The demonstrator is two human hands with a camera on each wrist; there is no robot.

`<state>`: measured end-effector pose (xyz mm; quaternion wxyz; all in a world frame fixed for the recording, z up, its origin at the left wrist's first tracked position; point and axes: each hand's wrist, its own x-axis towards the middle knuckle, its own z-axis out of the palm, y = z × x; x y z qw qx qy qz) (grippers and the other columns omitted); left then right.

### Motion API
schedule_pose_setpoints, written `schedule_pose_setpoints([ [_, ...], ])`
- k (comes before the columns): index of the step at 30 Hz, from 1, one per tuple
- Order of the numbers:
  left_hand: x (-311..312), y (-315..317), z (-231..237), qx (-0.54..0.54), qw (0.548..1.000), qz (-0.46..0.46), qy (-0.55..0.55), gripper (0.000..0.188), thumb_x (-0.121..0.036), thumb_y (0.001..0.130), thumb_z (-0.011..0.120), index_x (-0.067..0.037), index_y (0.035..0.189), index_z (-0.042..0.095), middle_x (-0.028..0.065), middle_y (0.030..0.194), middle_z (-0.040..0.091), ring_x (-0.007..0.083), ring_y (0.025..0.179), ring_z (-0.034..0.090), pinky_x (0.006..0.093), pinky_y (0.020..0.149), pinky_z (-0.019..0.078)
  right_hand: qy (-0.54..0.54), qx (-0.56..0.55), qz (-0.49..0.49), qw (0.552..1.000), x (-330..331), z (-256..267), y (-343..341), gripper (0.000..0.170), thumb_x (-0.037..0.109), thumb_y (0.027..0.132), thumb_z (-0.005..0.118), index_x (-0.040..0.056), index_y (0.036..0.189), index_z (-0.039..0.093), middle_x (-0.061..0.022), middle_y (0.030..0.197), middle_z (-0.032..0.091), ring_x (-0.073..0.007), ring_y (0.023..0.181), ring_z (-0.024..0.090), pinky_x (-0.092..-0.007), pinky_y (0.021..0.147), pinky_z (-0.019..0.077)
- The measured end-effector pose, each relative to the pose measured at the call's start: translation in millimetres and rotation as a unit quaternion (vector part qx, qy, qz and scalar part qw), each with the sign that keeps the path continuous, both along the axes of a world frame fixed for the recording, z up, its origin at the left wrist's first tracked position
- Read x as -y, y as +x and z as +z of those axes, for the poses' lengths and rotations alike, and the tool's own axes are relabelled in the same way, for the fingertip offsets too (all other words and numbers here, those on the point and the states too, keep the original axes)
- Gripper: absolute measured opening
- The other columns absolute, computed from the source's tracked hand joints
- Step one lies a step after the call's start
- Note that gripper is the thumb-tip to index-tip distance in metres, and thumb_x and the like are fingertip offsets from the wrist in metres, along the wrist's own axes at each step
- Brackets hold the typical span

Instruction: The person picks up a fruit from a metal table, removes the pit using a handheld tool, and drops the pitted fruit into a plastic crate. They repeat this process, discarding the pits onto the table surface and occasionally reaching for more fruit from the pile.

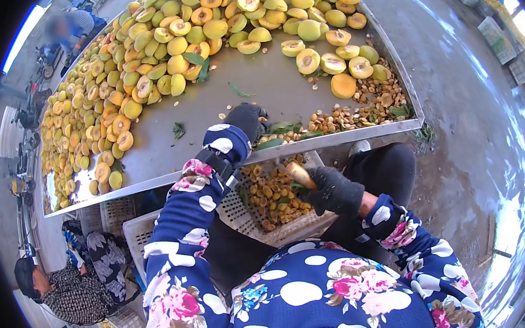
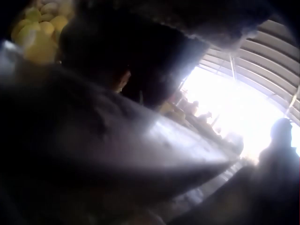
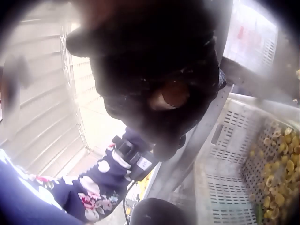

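Observation:
In the head view, my left hand point(image 1: 247, 120), in a dark glove, is over the metal table's front edge point(image 1: 340, 135), beside green leaves point(image 1: 285, 127) and loose pits point(image 1: 341, 118). How its fingers lie is hidden, and the left wrist view shows only a dark, blurred glove point(image 2: 126, 51). My gloved right hand point(image 1: 338, 192) grips a short wooden handle point(image 1: 301, 175) above a white crate point(image 1: 281, 233) holding small yellow-brown pieces point(image 1: 272, 196). The handle's round end point(image 3: 176, 93) shows against the dark right glove point(image 3: 154, 61) in the right wrist view.
Many halved yellow-green fruits point(image 1: 154, 48) are heaped along the table's left and far sides. Below left, a seated person point(image 1: 76, 291) is beside crates. Another person point(image 1: 78, 26) is at the far left. Stacked crates point(image 1: 498, 40) stand at the upper right on wet floor.

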<state>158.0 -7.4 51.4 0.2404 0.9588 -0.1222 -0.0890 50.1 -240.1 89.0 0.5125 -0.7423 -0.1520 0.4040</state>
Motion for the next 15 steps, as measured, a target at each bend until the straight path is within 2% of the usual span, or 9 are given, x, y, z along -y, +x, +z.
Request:
schedule_pose_setpoints([
  [1, 3.5, 2.5, -1.6, -0.005, 0.998, -0.016, 0.054, 0.018, -0.015, 0.073, 0.060, -0.008, 0.089, 0.066, 0.0133, 0.076, 0.062, 0.0244, 0.070, 0.059, 0.0357, 0.065, 0.0466, -0.012, 0.056, 0.014, 0.998, -3.3, -14.0, -4.5, 0.025, 0.009, 0.079, 0.061, 0.0032, 0.101, 0.050, -0.0030, 0.066, 0.054, -0.0083, 0.051, 0.053, -0.0248, 0.044, 0.0432],
  [2, 7.7, 3.3, 0.2, -0.011, 0.994, -0.032, 0.108, 0.018, -0.018, 0.072, 0.062, -0.008, 0.086, 0.066, 0.0167, 0.078, 0.062, 0.0296, 0.074, 0.060, 0.0387, 0.068, 0.0461, -0.044, 0.039, 0.040, 0.997, -5.0, -17.2, -6.7, 0.025, 0.012, 0.078, 0.062, 0.0043, 0.099, 0.052, -0.0065, 0.067, 0.056, -0.0158, 0.057, 0.056, -0.0288, 0.051, 0.0455],
  [3, 6.8, 1.0, 5.0, -0.027, 0.994, -0.033, 0.097, 0.019, -0.020, 0.072, 0.062, -0.007, 0.085, 0.065, 0.0171, 0.083, 0.062, 0.0334, 0.079, 0.058, 0.0404, 0.072, 0.0456, -0.020, 0.154, 0.073, 0.985, -7.4, -35.5, -12.5, 0.027, 0.012, 0.075, 0.061, 0.0042, 0.099, 0.052, -0.0108, 0.072, 0.057, -0.0233, 0.063, 0.058, -0.0329, 0.056, 0.0462],
  [4, 6.6, -1.8, 6.1, -0.026, 0.994, -0.035, 0.097, 0.019, -0.020, 0.072, 0.062, -0.007, 0.085, 0.065, 0.0171, 0.083, 0.062, 0.0334, 0.079, 0.058, 0.0404, 0.072, 0.0456, 0.005, 0.267, 0.107, 0.958, -8.5, -57.8, -16.8, 0.028, 0.012, 0.071, 0.060, 0.0042, 0.098, 0.052, -0.0151, 0.077, 0.059, -0.0309, 0.070, 0.059, -0.0370, 0.062, 0.0469],
  [7, -4.3, -11.7, -0.4, 0.102, 0.990, 0.046, -0.080, 0.017, -0.018, 0.078, 0.059, -0.005, 0.088, 0.064, 0.0129, 0.079, 0.063, 0.0226, 0.067, 0.061, 0.0325, 0.061, 0.0486, -0.024, 0.256, 0.204, 0.945, -9.5, -76.8, -25.2, 0.030, 0.011, 0.069, 0.058, 0.0033, 0.098, 0.055, -0.0193, 0.087, 0.058, -0.0361, 0.085, 0.056, -0.0402, 0.074, 0.0447],
  [10, -3.8, -54.7, 66.2, -0.116, 0.920, 0.227, -0.297, 0.027, -0.014, 0.082, 0.057, -0.005, 0.107, 0.057, 0.0060, 0.080, 0.059, 0.0116, 0.054, 0.055, 0.0234, 0.049, 0.0468, -0.104, 0.209, 0.263, 0.936, -8.2, -77.2, -28.1, 0.029, 0.012, 0.069, 0.057, 0.0032, 0.097, 0.058, -0.0191, 0.089, 0.059, -0.0348, 0.086, 0.057, -0.0403, 0.075, 0.0452],
  [11, -8.5, -73.2, 84.3, -0.049, 0.943, 0.163, -0.285, 0.024, -0.017, 0.083, 0.057, -0.004, 0.103, 0.058, 0.0044, 0.078, 0.057, 0.0117, 0.053, 0.055, 0.0229, 0.048, 0.0461, -0.126, 0.203, 0.294, 0.925, -7.7, -62.1, -25.0, 0.029, 0.011, 0.069, 0.057, 0.0031, 0.097, 0.059, -0.0188, 0.092, 0.059, -0.0339, 0.088, 0.058, -0.0396, 0.075, 0.0456],
  [12, -6.9, -90.7, 101.7, -0.116, 0.901, 0.242, -0.341, 0.022, -0.014, 0.082, 0.056, -0.001, 0.100, 0.058, 0.0036, 0.076, 0.057, 0.0110, 0.053, 0.054, 0.0226, 0.048, 0.0456, -0.128, 0.203, 0.289, 0.927, -5.4, -62.9, -25.6, 0.029, 0.011, 0.069, 0.057, 0.0031, 0.097, 0.059, -0.0188, 0.092, 0.059, -0.0339, 0.088, 0.058, -0.0396, 0.075, 0.0456],
  [15, -25.4, -127.7, 105.4, -0.172, 0.899, 0.292, -0.277, 0.023, -0.012, 0.081, 0.056, -0.003, 0.102, 0.058, 0.0030, 0.076, 0.057, 0.0093, 0.057, 0.055, 0.0228, 0.051, 0.0466, -0.160, 0.210, 0.330, 0.906, -4.5, -74.0, -27.4, 0.029, 0.010, 0.069, 0.057, 0.0027, 0.097, 0.059, -0.0174, 0.094, 0.060, -0.0327, 0.089, 0.058, -0.0388, 0.076, 0.0462],
])
